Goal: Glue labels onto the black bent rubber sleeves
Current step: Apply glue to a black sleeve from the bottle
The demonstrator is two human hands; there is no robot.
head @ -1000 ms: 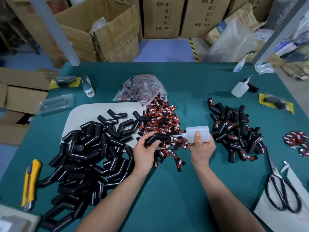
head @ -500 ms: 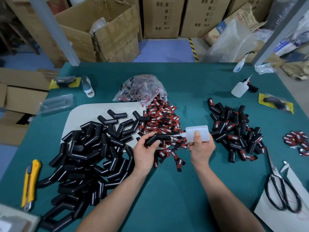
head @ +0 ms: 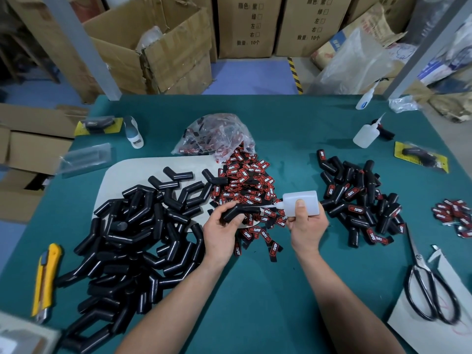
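Observation:
My left hand (head: 223,229) grips a black bent rubber sleeve (head: 233,212) above the table's middle. In my right hand (head: 307,226) I hold a white glue bottle (head: 302,202); its thin nozzle points left and its tip lies on the sleeve. A heap of red and black labels (head: 246,186) spreads behind and under my hands. Several bare sleeves (head: 132,226) are piled at the left, partly on a white board (head: 120,175). At the right lies a pile of labelled sleeves (head: 362,200).
On the green table (head: 268,290) a yellow utility knife (head: 44,279) lies at the left edge and scissors (head: 426,284) at the right. A plastic bag of labels (head: 217,134), two more glue bottles (head: 365,135) and a small label heap (head: 454,215) sit further off. Cardboard boxes stand behind.

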